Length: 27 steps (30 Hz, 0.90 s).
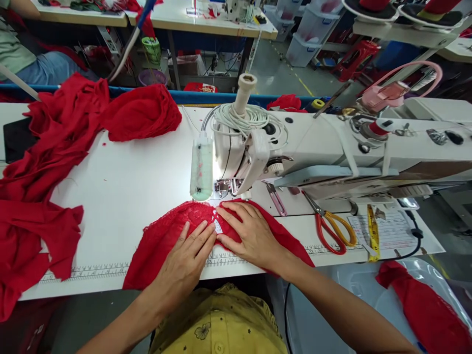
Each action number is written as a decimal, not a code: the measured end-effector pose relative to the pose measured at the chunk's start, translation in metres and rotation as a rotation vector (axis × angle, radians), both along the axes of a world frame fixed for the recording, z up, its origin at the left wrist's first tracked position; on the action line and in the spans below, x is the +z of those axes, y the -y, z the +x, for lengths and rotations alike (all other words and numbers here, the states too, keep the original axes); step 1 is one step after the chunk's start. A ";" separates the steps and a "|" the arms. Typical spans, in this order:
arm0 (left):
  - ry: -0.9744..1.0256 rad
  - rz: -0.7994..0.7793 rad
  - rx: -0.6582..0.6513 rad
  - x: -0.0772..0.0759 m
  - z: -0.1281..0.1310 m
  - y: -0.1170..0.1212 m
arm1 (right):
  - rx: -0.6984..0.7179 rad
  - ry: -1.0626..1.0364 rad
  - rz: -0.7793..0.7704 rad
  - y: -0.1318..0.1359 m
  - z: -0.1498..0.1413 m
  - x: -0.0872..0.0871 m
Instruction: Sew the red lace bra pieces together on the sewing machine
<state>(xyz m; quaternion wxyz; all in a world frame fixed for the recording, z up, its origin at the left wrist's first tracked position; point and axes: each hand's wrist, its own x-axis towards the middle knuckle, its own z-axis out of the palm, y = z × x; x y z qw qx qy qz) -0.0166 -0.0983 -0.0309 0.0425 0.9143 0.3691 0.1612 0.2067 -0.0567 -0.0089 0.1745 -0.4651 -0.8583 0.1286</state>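
One red cloth, crosswise, ends angled nearward

There are two hands, one left hand and one right hand, on one red cloth. I count one sewing machine on the near table. It has one small red spool, with two big red cones above. There is one pair of scissors, one pink snips, one yellow tape, one green basket, one purple bowl and one other person. The heaped cloths are too bunched to count.
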 end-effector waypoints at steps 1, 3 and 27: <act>-0.012 -0.010 -0.008 0.000 -0.001 0.001 | 0.003 -0.001 -0.010 -0.001 0.000 0.002; -0.036 -0.038 -0.020 -0.001 -0.005 0.001 | 0.009 0.004 -0.028 -0.003 0.001 0.005; -0.030 0.036 0.005 0.008 0.010 0.004 | 0.060 0.056 0.027 -0.009 0.001 0.003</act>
